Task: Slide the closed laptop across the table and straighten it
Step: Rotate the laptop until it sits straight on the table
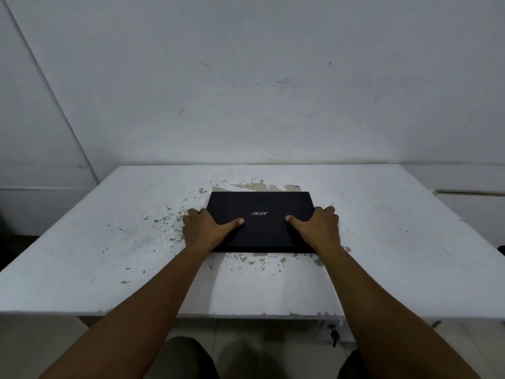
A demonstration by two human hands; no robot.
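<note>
A closed black laptop (261,206) with a silver logo lies flat near the middle of the white table (382,242), its edges roughly square to the table's front. My left hand (205,228) grips the laptop's left edge, thumb lying on the lid and fingers curled over the side. On the opposite edge my right hand (318,228) holds it the same way, thumb pointing inward on the lid. The laptop's near corners are hidden under my wrists.
The tabletop's paint is chipped around the laptop, with bare patches behind it and in front. A white wall rises right behind the table's far edge. A low white ledge (470,191) sits at the right. My knees show below the front edge.
</note>
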